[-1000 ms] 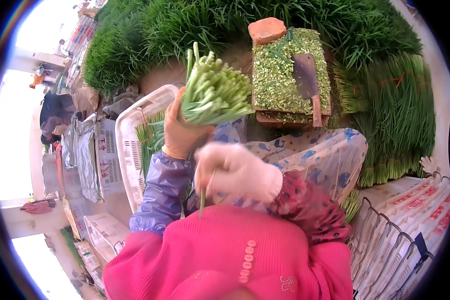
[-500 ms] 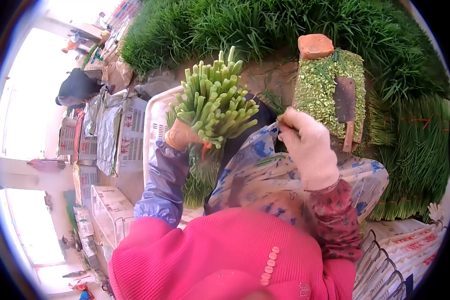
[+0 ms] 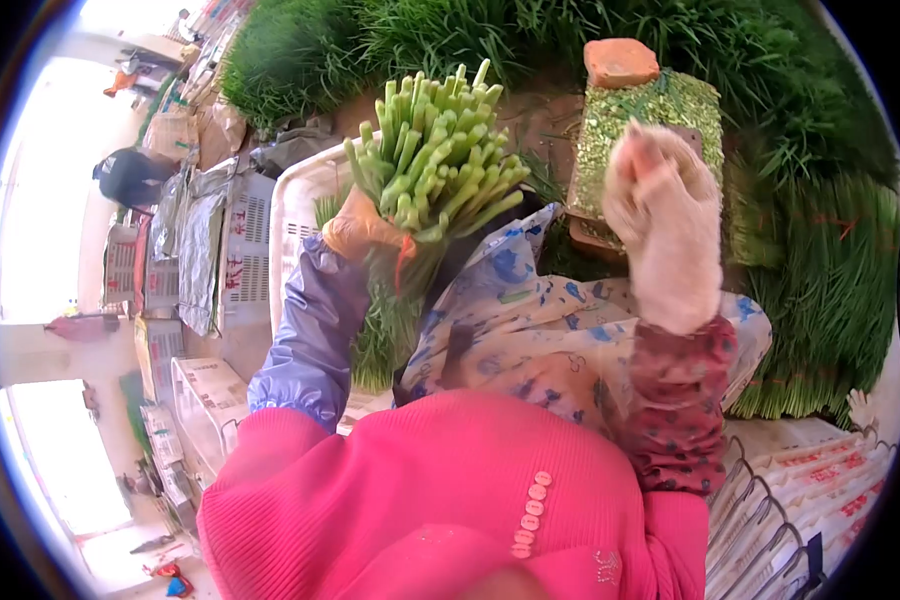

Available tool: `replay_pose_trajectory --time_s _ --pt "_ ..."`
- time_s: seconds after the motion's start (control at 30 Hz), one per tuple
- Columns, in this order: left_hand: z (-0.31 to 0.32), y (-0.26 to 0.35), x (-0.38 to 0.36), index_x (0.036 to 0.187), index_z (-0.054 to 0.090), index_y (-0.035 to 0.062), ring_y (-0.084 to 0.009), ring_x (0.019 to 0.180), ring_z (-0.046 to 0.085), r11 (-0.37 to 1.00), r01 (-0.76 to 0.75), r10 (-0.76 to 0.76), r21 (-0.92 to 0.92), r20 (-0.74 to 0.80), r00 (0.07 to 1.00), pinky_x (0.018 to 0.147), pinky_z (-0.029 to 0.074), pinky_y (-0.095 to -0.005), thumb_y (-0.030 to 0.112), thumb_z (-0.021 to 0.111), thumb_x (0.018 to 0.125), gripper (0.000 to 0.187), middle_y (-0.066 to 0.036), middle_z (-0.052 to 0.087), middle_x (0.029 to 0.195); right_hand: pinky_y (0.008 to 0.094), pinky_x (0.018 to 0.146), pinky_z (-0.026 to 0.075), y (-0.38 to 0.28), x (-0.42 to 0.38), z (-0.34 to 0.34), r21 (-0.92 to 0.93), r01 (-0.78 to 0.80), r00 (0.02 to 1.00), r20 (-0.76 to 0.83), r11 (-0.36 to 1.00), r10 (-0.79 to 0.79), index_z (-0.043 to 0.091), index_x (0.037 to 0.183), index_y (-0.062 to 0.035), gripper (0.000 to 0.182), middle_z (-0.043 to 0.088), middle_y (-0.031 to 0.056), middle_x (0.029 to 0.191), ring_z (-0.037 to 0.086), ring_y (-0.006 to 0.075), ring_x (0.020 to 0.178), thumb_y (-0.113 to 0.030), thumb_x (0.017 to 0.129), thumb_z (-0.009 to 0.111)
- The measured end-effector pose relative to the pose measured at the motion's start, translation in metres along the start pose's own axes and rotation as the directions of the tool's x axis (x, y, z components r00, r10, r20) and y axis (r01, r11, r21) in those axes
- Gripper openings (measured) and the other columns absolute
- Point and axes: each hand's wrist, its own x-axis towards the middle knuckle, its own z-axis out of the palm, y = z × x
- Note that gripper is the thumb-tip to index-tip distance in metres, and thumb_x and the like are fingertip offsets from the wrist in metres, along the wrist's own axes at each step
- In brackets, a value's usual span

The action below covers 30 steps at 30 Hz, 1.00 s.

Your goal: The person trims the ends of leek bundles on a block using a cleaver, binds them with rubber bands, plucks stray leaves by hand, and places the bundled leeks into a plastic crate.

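My left hand (image 3: 363, 225), in a tan glove, is closed around a thick bunch of green stalks (image 3: 440, 150), cut ends up and leaves hanging below. A red tie (image 3: 404, 262) goes round the bunch beside that hand. My right hand (image 3: 665, 185), in a fluffy whitish glove, is above the chopping board (image 3: 585, 170). Its fingers look curled together; anything between them is too blurred to make out. Chopped green bits (image 3: 620, 110) cover the board. Only a dark corner of the cleaver (image 3: 688, 136) shows behind my right hand, which hides the rest.
An orange brick (image 3: 620, 62) sits at the board's far end. Loose greens (image 3: 450, 30) are heaped behind, and tied bundles (image 3: 820, 300) lie at right. A white crate (image 3: 290, 205) stands at left. Another person (image 3: 130, 178) bends among crates farther left.
My right hand has moved from above my apron, up and to the right, over the board and cleaver. My left hand still holds the bunch, now tipped a little further right.
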Motion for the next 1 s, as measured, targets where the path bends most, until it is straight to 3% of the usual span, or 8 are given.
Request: replay_pose_trajectory --time_s 0.2,0.37,0.47,0.67,0.73,0.8,0.93,1.0 --pt "-0.010 0.040 0.021 0.151 0.037 0.0033 -0.0288 0.136 0.047 0.851 0.075 -0.158 -0.519 -0.117 0.980 0.112 0.040 -0.0424 0.033 0.099 0.054 0.119 -0.015 0.044 0.152 0.0242 0.074 0.052 0.034 0.016 -0.020 -0.594 -0.185 0.977 -0.029 0.783 0.210 0.065 0.110 0.0062 0.027 0.067 0.0065 0.100 0.064 0.0107 0.081 0.006 0.083 0.062" --pt "-0.030 0.055 0.031 0.144 0.044 0.0034 -0.0276 0.125 0.053 0.826 0.047 -0.139 -0.562 -0.122 0.983 0.104 0.045 -0.0413 0.033 0.096 0.061 0.102 -0.015 0.050 0.141 0.0340 0.092 0.053 0.064 0.035 0.029 -0.688 0.245 0.957 0.283 0.683 -0.057 0.055 0.134 -0.0020 0.061 0.061 0.0165 0.132 0.066 0.0259 0.113 -0.004 0.076 0.075" --pt "-0.041 0.073 0.038 0.137 0.050 0.0016 -0.0245 0.114 0.059 0.820 0.004 -0.146 -0.573 -0.202 0.969 0.097 0.049 -0.0378 0.036 0.094 0.063 0.093 -0.013 0.058 0.129 0.0391 0.102 0.047 0.096 0.045 0.052 -0.843 0.116 0.958 0.235 0.526 0.166 0.028 0.152 -0.0051 0.103 0.054 0.0256 0.140 0.059 0.0429 0.120 -0.021 0.067 0.084" --pt "-0.103 0.075 0.025 0.118 0.062 -0.0005 -0.0171 0.088 0.069 0.860 -0.197 -0.080 -0.471 -0.505 0.859 0.080 0.057 -0.0328 0.034 0.086 0.076 0.059 -0.008 0.070 0.103 0.0408 0.095 0.051 0.152 0.041 0.024 -0.913 0.321 0.635 0.404 0.251 0.658 0.045 0.143 -0.0002 0.078 0.066 0.0288 0.116 0.063 0.0434 0.111 -0.026 0.075 0.076" --pt "-0.130 0.069 0.015 0.126 0.060 0.0031 -0.0198 0.093 0.070 0.813 -0.128 -0.165 -0.568 -0.435 0.885 0.078 0.060 -0.0355 0.041 0.079 0.083 0.061 -0.008 0.070 0.109 0.0388 0.088 0.053 0.110 0.042 0.029 -0.921 0.122 0.702 0.344 0.371 0.623 0.062 0.124 -0.0004 0.049 0.069 0.0252 0.107 0.067 0.0382 0.100 -0.019 0.080 0.070" --pt "-0.134 0.080 0.009 0.122 0.062 0.0037 -0.0205 0.091 0.071 0.758 -0.128 -0.175 -0.639 -0.389 0.904 0.078 0.060 -0.0367 0.039 0.076 0.087 0.052 -0.007 0.071 0.105 0.0357 0.082 0.053 0.087 0.055 0.030 -0.975 0.212 0.904 0.224 0.072 0.364 0.067 0.110 -0.0005 0.030 0.072 0.0179 0.096 0.069 0.0305 0.087 -0.012 0.082 0.068" --pt "-0.127 0.089 0.000 0.114 0.065 0.0033 -0.0214 0.089 0.070 0.665 -0.203 -0.148 -0.719 -0.393 0.907 0.080 0.059 -0.0356 0.034 0.075 0.087 0.041 -0.008 0.071 0.101 0.0295 0.073 0.053 0.056 0.067 0.050 -0.863 0.370 0.927 0.366 0.343 -0.080 0.066 0.101 0.0007 0.016 0.068 0.0080 0.083 0.066 0.0145 0.080 -0.001 0.085 0.066" --pt "-0.112 0.106 0.002 0.117 0.065 0.0028 -0.0233 0.090 0.070 0.637 -0.176 -0.167 -0.751 -0.358 0.919 0.080 0.059 -0.0361 0.039 0.075 0.087 0.049 -0.011 0.072 0.105 0.0347 0.075 0.056 0.057 0.068 0.066 -0.764 0.466 0.884 0.416 0.445 -0.212 0.066 0.104 -0.0026 0.018 0.068 0.0167 0.095 0.070 0.0305 0.084 0.000 0.086 0.065"
